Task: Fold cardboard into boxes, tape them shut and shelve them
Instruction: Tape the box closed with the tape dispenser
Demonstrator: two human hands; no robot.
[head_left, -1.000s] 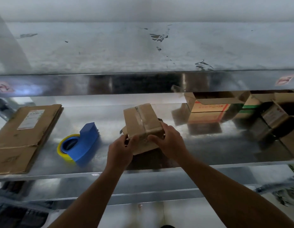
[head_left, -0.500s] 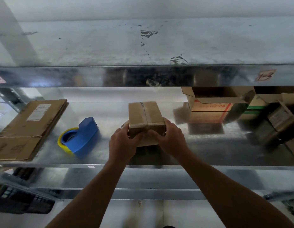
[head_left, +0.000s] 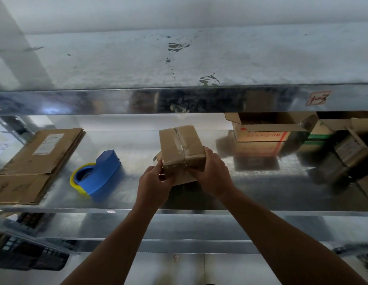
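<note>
Both hands hold a small brown box point(head_left: 180, 145) over the middle shelf point(head_left: 261, 182) of a metal rack, about midway along it and near its front edge. The left hand point(head_left: 155, 187) grips the box's near left corner, fingers curled round the edge. The right hand point(head_left: 212, 175) clasps the near right corner, its fingers wrapped over the top edge and side. Clear tape runs along the box's top seam and down the near face, where it looks wrinkled. A cardboard flap point(head_left: 182, 179) shows under the box between the hands; I cannot tell whether the box rests on the shelf or is held just above it. It sits slightly skewed, its far end turned a little left. To the left, well apart from the box, a blue tape dispenser point(head_left: 100, 173) with a yellow-rimmed roll lies on the shelf. Further left a stack of flat cardboard point(head_left: 31, 167) lies at the shelf's end, a white sticker on its top sheet. To the right, at the back, stands an open box point(head_left: 263, 132) with red print, flaps up, and beyond it more boxes point(head_left: 352, 153) crowd the right end. The upper shelf point(head_left: 179, 64) is scuffed grey metal; a label point(head_left: 318, 98) reading 1-3 is stuck on its front lip at the right.
</note>
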